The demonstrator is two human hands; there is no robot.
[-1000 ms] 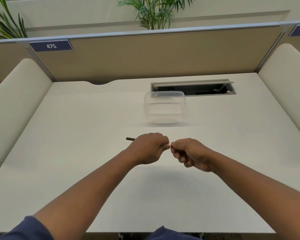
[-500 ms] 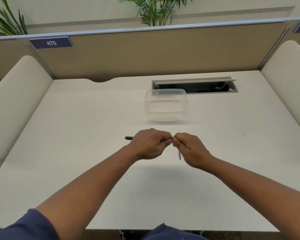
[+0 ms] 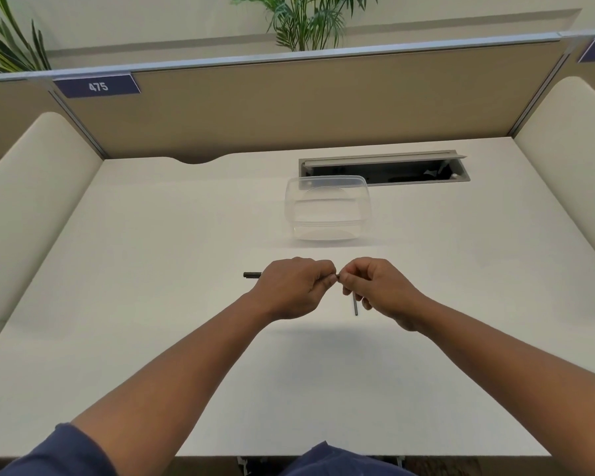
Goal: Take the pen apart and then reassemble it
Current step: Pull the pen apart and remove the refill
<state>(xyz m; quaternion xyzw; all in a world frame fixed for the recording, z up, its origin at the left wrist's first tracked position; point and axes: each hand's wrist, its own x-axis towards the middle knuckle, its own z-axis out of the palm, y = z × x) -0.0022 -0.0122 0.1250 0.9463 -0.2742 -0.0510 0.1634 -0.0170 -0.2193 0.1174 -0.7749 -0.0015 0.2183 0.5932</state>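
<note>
My left hand point(image 3: 294, 288) grips the dark pen barrel point(image 3: 252, 275), whose end sticks out to the left of the fist; most of the barrel is hidden inside the hand. My right hand point(image 3: 378, 286) meets the left one at the barrel's right end, its fingertips pinching there. A thin grey rod point(image 3: 355, 305), likely the refill, hangs down from the right hand's fingers. Both hands hover just above the white desk point(image 3: 152, 304), near its middle.
A clear plastic container point(image 3: 327, 209) stands on the desk just behind the hands. Behind it is an open cable slot point(image 3: 385, 170). Beige partitions wall the desk at the back and both sides. The desk's front edge runs just above my lap.
The right hand has turned and risen slightly, and the thin grey rod now shows hanging from its fingers. The left hand keeps its grip on the barrel in about the same place.
</note>
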